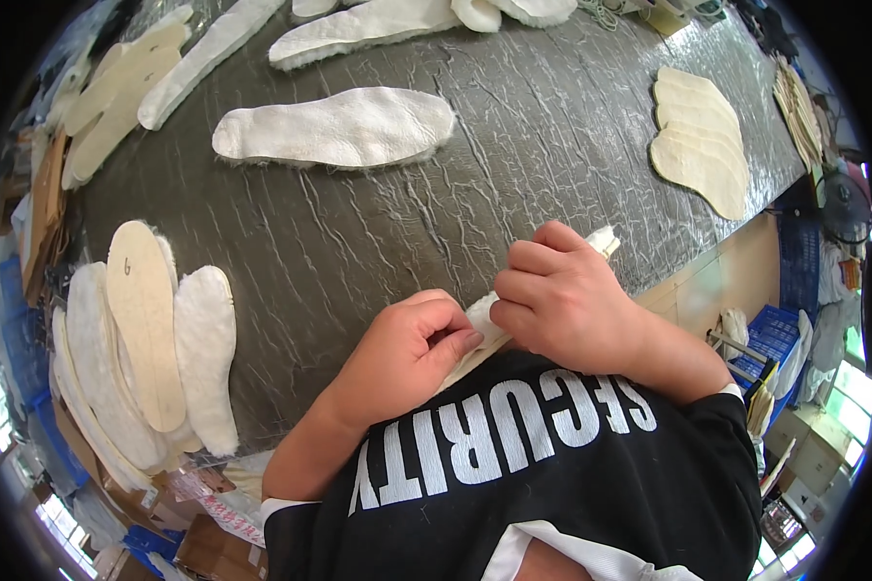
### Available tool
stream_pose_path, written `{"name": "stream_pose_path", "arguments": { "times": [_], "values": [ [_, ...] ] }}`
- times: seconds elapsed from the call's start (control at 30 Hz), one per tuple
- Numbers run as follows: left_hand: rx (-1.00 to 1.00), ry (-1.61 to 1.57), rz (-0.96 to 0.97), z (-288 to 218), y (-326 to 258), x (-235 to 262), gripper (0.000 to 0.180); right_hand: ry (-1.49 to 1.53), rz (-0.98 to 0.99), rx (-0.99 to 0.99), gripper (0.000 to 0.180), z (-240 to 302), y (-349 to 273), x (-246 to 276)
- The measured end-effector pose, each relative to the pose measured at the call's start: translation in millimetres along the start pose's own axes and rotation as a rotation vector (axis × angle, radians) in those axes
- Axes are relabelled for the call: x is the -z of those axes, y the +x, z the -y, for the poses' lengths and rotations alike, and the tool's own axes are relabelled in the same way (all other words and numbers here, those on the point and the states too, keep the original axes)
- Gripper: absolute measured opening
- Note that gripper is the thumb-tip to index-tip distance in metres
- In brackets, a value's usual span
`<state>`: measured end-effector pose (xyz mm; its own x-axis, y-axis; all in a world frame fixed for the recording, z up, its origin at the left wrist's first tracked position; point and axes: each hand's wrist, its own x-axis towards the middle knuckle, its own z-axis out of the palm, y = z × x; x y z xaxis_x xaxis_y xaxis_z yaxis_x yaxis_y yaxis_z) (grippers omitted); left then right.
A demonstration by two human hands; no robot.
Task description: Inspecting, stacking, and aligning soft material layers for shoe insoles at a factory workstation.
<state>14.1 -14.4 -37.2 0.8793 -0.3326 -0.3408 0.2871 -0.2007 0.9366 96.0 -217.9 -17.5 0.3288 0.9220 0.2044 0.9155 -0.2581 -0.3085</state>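
Grey crinkled sheeting covers the workbench [378,242], with fleecy white insoles and tan board soles lying in loose stacks all round it. I have both hands pinched shut on one pale insole [484,324] at the bench's near edge, left hand [407,349] at its lower end and right hand [567,295] above. I judge it could peel crooked or slip if one pinch loosens, as the strip sits edge-on and mostly hidden.

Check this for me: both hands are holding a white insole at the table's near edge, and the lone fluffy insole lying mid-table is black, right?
Not quite. The head view shows the lone insole is white, not black. Both the left hand and right hand do hold a white insole at the table edge.
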Motion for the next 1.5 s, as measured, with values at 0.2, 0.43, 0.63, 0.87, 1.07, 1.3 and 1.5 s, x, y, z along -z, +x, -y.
{"name": "stream_pose_path", "arguments": {
  "times": [0.2,0.43,0.63,0.87,1.07,1.3,1.5],
  "values": [
    [-0.016,-0.119,-0.057,12.6,2.0,-7.6,0.009,0.074,0.113,-0.057,0.022,-2.9,1.3,-0.3],
    [-0.101,-0.057,-0.119,6.6,-1.7,-12.6,0.010,0.198,0.258,-0.127,0.036,-13.0,2.4,-2.1],
    [-0.173,0.057,-0.187,3.2,-4.4,-15.8,0.009,0.257,0.183,-0.141,0.033,-13.0,3.1,-10.9],
    [-0.127,0.249,-0.164,-10.8,-8.8,-9.3,0.015,0.208,0.219,-0.154,0.029,-7.5,4.5,-9.9],
    [0.018,0.134,0.032,8.3,13.6,15.9,0.023,0.306,0.255,-0.148,0.032,-24.3,6.3,-9.7],
    [0.266,-0.263,0.219,25.0,32.7,59.8,0.045,0.390,0.567,-0.566,0.046,-53.7,13.8,-11.6],
    [0.191,-0.894,0.095,54.7,31.6,57.9,0.039,0.322,0.436,-0.124,0.113,-30.2,9.6,-4.6]
  ]
}}
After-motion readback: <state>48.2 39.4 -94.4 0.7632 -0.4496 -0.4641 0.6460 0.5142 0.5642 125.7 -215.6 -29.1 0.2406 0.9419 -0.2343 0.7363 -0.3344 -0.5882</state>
